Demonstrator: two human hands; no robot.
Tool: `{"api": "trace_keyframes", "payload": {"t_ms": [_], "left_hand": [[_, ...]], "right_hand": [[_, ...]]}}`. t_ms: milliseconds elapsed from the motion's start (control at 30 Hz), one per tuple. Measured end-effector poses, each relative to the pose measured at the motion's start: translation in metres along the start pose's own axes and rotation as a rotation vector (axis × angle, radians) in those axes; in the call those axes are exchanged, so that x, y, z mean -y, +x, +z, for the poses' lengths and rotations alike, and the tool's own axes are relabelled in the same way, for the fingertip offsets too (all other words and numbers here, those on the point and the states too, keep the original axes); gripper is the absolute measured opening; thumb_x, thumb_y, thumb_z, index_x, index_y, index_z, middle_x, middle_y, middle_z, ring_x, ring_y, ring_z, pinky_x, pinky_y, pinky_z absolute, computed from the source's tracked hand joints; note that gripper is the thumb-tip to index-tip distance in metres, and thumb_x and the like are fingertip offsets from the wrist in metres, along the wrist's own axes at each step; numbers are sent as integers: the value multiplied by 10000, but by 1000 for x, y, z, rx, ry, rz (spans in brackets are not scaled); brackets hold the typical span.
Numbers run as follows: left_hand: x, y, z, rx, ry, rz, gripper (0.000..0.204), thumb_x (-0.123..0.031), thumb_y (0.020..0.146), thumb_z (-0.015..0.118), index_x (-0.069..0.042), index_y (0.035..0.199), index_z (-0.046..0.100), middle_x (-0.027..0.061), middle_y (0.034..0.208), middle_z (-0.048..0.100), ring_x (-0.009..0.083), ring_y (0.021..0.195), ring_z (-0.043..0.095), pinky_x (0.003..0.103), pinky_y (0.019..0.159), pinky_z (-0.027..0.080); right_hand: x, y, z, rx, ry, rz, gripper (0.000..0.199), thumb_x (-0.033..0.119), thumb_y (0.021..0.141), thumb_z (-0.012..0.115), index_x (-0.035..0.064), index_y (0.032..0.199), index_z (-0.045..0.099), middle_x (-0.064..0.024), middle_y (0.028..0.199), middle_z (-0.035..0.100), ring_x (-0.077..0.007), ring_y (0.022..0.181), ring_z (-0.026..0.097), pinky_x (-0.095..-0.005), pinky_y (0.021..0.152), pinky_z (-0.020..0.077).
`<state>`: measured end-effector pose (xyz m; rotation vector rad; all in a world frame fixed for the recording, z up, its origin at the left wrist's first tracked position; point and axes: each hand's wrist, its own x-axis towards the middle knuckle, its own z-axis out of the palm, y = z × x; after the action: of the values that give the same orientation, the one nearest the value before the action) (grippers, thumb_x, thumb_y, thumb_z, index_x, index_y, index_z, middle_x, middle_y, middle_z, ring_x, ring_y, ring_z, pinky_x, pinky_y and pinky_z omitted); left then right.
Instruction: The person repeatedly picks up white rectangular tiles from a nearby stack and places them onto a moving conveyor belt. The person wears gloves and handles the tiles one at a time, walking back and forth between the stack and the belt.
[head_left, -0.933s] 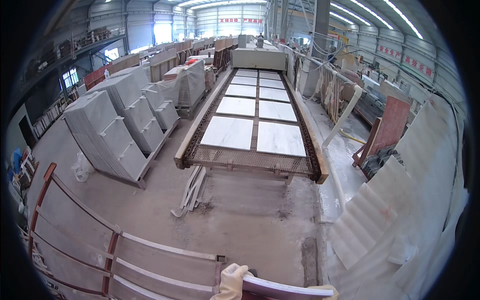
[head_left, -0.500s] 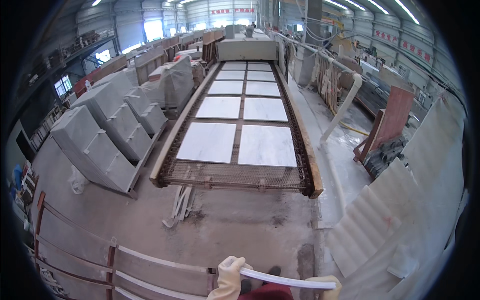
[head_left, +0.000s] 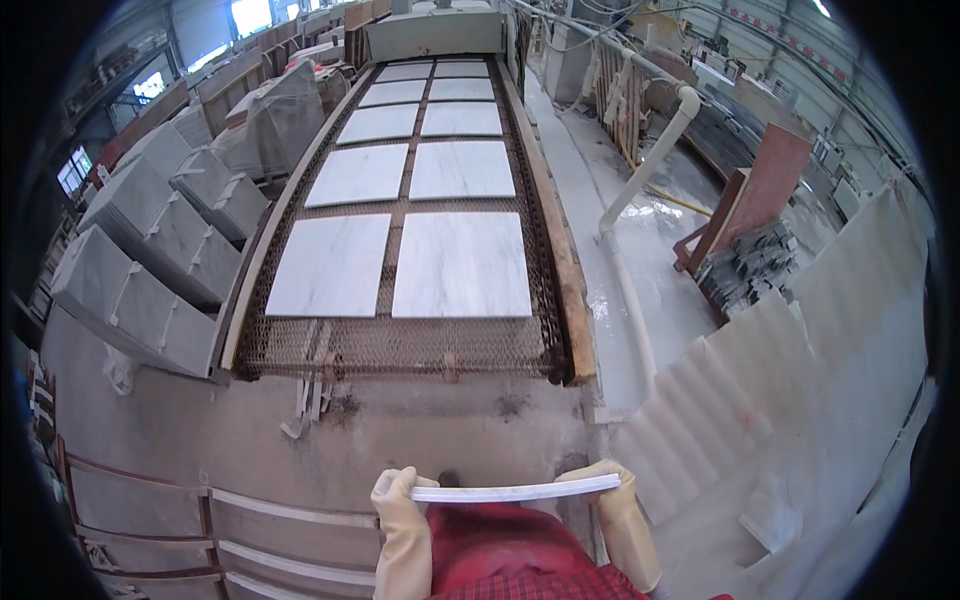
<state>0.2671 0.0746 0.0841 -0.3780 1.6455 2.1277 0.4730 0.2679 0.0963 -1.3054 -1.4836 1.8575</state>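
Observation:
In front of my red apron, I hold a white stone tile that shows only as a thin, slightly bent-looking strip along its edge; its faces are hidden. My left hand, in a cream rubber glove, grips its left end. My right hand, gloved the same way, is closed round the right end. Beyond my hands, a mesh conveyor carries two rows of white veined tiles, the nearest being a left tile and a right tile.
Stacks of strapped grey slabs lean left of the conveyor. A rack with white rails stands at lower left. To the right are a white pipe, a reddish board and pale foam sheeting. Loose strips lie under the conveyor's near end.
The view has tipped down and swung right, so the conveyor sits further left. Both hands and the tile sit higher in the picture, and the tile is nearly level. Both hands keep their grip.

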Motion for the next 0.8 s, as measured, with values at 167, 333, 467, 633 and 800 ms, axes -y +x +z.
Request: {"api": "trace_keyframes", "payload": {"t_ms": [167, 333, 467, 633, 800], "left_hand": [[-14, 53, 20, -6, 83, 47, 149, -69, 784, 559, -32, 658, 490, 184, 579, 605, 238, 478, 557, 341, 498, 458], [-44, 106, 46, 12, 16, -6, 175, -57, 804, 557, -18, 652, 481, 172, 571, 587, 223, 498, 540, 335, 513, 447], [-52, 154, 53, 7, 121, 19, 174, -57, 806, 554, -21, 646, 494, 144, 596, 605, 194, 520, 532, 324, 538, 443], [-51, 210, 65, 10, 159, -37, 175, -107, 806, 583, -6, 672, 533, 128, 656, 644, 178, 563, 548, 334, 562, 447], [-36, 257, 78, -10, 286, -80, 216, -172, 791, 594, 8, 675, 563, 119, 667, 633, 187, 596, 547, 359, 592, 443]], "right_hand": [[29, 33, 48, -24, 197, 38, 142, -61, 787, 551, -4, 716, 661, -153, 732, 686, -179, 592, 631, -275, 494, 486], [30, 84, 76, -12, 258, 47, 145, -62, 791, 548, -7, 711, 657, -188, 763, 686, -243, 670, 681, -342, 592, 567], [20, 133, 96, -20, 167, -3, 144, -84, 732, 544, -4, 737, 664, -144, 737, 684, -210, 622, 647, -324, 551, 535], [25, 180, 119, -112, -6, -33, 180, -126, 689, 544, 2, 730, 663, -132, 724, 680, -196, 615, 634, -323, 538, 524], [24, 221, 133, -166, -3, 17, 269, -180, 606, 525, 12, 740, 657, -110, 711, 664, -189, 617, 607, -327, 516, 496]]}}
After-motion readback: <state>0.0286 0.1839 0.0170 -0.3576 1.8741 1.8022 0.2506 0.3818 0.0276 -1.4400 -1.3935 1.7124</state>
